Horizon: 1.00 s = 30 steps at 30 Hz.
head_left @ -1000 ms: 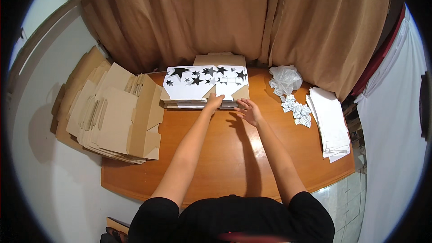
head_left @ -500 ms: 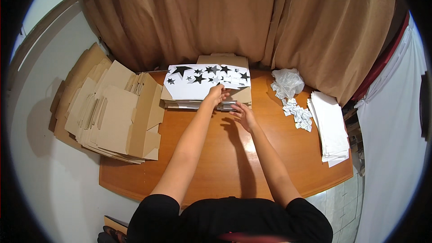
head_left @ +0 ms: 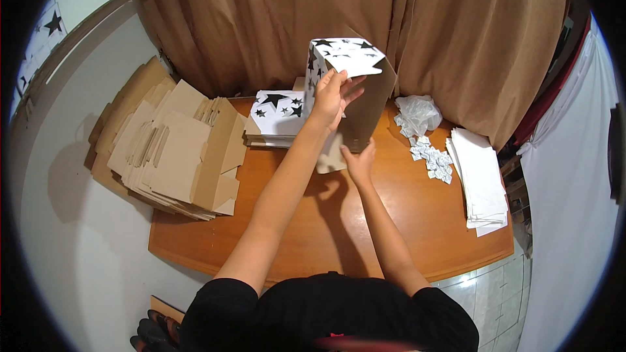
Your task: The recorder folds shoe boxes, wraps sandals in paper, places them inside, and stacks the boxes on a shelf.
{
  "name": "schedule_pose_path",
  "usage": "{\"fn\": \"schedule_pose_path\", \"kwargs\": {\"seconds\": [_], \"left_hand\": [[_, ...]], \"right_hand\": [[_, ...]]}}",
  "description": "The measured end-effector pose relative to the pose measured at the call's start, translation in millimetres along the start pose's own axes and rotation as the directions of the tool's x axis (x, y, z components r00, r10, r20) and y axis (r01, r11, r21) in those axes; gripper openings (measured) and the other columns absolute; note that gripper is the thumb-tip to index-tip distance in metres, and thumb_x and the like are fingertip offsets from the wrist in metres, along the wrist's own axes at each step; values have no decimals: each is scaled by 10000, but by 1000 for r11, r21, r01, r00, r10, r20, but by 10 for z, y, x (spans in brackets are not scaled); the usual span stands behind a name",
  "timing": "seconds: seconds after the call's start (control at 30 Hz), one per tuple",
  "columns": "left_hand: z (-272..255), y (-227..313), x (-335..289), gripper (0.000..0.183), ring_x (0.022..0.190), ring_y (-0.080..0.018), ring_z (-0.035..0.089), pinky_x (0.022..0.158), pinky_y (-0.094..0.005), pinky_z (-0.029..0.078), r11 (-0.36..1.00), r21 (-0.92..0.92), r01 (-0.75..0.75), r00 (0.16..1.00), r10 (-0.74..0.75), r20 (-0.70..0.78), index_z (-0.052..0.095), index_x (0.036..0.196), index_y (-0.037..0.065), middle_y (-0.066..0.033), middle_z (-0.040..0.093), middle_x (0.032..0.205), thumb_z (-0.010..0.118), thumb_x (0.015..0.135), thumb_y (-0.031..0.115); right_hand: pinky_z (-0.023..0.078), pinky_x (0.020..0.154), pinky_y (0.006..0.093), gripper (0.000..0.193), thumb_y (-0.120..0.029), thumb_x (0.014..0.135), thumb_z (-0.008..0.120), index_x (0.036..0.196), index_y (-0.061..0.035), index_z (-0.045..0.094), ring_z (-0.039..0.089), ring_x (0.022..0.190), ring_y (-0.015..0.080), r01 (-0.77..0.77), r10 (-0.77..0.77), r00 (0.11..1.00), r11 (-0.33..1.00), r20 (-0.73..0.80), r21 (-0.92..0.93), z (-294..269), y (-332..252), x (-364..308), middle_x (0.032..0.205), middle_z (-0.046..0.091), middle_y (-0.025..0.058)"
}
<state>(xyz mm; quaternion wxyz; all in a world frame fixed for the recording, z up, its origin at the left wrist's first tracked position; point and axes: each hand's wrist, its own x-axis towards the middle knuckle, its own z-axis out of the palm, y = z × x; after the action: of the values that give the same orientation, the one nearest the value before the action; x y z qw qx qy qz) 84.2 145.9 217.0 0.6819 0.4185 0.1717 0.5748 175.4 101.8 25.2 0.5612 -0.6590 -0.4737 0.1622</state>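
Observation:
A cardboard box [head_left: 372, 91], white with black and grey stars outside and plain brown inside, is raised on edge above the middle of the table and partly unfolded. My left hand [head_left: 330, 101] pinches its star-printed top flap between thumb and fingers, with some fingers spread behind. Lower down, my right hand [head_left: 360, 161] grips the box's bottom edge near a brown flap, thumb to the left. To the left of it lies a stack of flat star-printed boxes [head_left: 277, 120], partly hidden by the raised one.
Plain folded cardboard [head_left: 171, 156] is heaped at the table's left. On the right are a clear plastic bag [head_left: 418, 114], small white packets [head_left: 432, 160] and a stack of white sheets [head_left: 479, 179]. A brown curtain [head_left: 261, 26] hangs behind the wooden table [head_left: 417, 234].
The top star-printed box has come up off the stack, turned on edge and begun to open. Both hands, open before, now grip it; the left has moved up and right.

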Motion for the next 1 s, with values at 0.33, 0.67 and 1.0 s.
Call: {"fn": "schedule_pose_path", "kwargs": {"seconds": [0.33,0.67,1.0], "left_hand": [[-138,378,-993,178,1133,-280,514,916,-409,419,972,-215,89,996,-83,39,526,732,83,-137,581,1133,509,865,200],[-1267,-27,-2404,214,1107,-249,521,847,-371,465,929,-245,277,895,-343,-286,462,781,126,-92,534,1221,456,921,287],[-1319,-220,-2917,401,1004,-155,541,776,-264,425,836,431,340,851,-79,-518,501,1240,25,-83,549,1213,469,924,271]], "right_hand": [[456,641,286,78,-23,807,572,854,7,626,592,690,189,48,-17,917,997,-399,68,-1240,79,-63,772,617,94],[262,949,443,156,-131,705,700,851,-95,661,503,952,230,325,-325,944,878,60,-353,-2075,-173,-266,864,636,44],[256,947,498,208,-227,709,701,894,-135,680,512,1009,257,263,-20,889,840,457,-475,-1917,-187,-157,878,646,96]]}}
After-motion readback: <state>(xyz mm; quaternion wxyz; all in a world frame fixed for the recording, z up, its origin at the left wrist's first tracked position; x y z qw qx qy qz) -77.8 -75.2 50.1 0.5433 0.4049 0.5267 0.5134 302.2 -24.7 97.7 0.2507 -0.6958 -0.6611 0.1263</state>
